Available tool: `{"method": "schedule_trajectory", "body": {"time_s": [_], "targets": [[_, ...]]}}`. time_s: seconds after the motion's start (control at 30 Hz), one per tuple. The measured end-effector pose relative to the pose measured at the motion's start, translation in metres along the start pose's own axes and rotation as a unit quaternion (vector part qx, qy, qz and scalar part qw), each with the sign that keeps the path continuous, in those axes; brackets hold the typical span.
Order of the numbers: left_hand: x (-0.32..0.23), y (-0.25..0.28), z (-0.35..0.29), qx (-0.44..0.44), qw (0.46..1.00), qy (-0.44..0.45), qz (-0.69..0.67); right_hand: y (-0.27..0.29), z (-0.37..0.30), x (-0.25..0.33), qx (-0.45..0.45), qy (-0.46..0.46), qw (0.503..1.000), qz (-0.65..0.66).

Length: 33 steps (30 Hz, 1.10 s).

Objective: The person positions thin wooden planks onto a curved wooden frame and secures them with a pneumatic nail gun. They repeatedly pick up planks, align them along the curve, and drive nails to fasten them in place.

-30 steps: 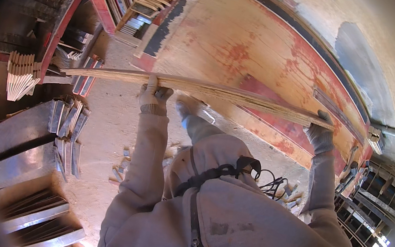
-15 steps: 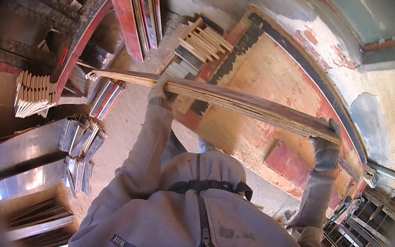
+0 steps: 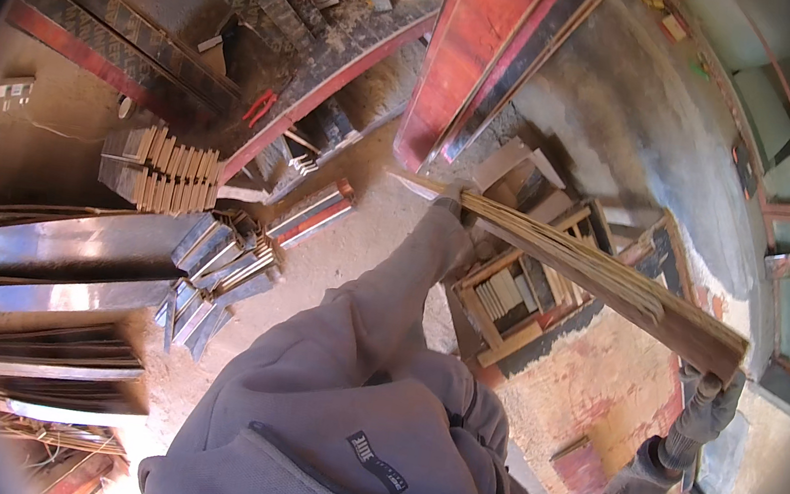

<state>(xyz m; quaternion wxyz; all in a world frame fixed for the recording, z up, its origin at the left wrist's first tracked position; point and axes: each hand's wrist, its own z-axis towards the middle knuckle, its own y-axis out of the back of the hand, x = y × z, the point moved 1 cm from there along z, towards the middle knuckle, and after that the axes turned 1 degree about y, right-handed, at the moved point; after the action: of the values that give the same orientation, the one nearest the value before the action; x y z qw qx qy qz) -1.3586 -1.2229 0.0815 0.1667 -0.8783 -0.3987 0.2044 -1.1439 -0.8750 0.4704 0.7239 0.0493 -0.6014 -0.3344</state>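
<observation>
A bundle of long, thin plywood strips (image 3: 602,281) is held out in front of me, stacked flat on one another. It slants across the view, with its left end farther away and its right end nearer. My gloved left hand (image 3: 457,200) is closed around the bundle near its far left end. At the other end, my gloved right hand (image 3: 709,400) grips it from below, with its fingers partly hidden by the strips. Beneath the bundle lie a wooden frame (image 3: 492,347) with short slats inside and a worn, red-stained plywood sheet (image 3: 537,388).
Tall red boards (image 3: 467,55) stand upright just beyond the bundle's left end. Left of them runs a bench with a red edge (image 3: 338,79), carrying red-handled pliers (image 3: 259,107). Stacked short wood pieces (image 3: 173,175) and long panels (image 3: 63,241) fill the left side. A small red board (image 3: 579,470) lies on the sheet.
My view has turned left, so the surroundings have shifted right. The bundle, still in both hands, has swung from nearly level to a steeper slant, its right end lower in view.
</observation>
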Motion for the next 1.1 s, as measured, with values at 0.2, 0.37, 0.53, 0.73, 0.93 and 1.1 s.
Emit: {"method": "schedule_trajectory", "body": {"time_s": [0.2, 0.37, 0.53, 0.73, 0.93, 1.1], "targets": [[-0.126, -0.028, 0.070, 0.019, 0.999, -0.017, -0.048, -0.155, 0.140, 0.062, 0.081, -0.022, 0.989, 0.120], [-0.169, -0.027, 0.050, 0.025, 0.991, -0.108, 0.073, -0.317, 0.257, 0.046, 0.111, 0.152, 0.951, -0.245], [-0.129, 0.079, 0.032, -0.104, 0.967, -0.111, 0.206, -0.404, 0.319, 0.000, -0.003, 0.072, 0.997, -0.012], [-0.018, 0.248, -0.013, -0.139, 0.956, -0.009, 0.260, -0.333, 0.071, -0.103, 0.013, 0.140, 0.969, -0.203], [0.110, 0.210, -0.074, -0.093, 0.789, 0.092, 0.600, -0.129, -0.373, -0.193, 0.069, -0.366, 0.899, -0.229], [0.263, 0.124, -0.141, 0.190, 0.635, -0.026, 0.748, 0.018, -0.712, -0.173, -0.216, -0.673, 0.676, -0.209]]}}
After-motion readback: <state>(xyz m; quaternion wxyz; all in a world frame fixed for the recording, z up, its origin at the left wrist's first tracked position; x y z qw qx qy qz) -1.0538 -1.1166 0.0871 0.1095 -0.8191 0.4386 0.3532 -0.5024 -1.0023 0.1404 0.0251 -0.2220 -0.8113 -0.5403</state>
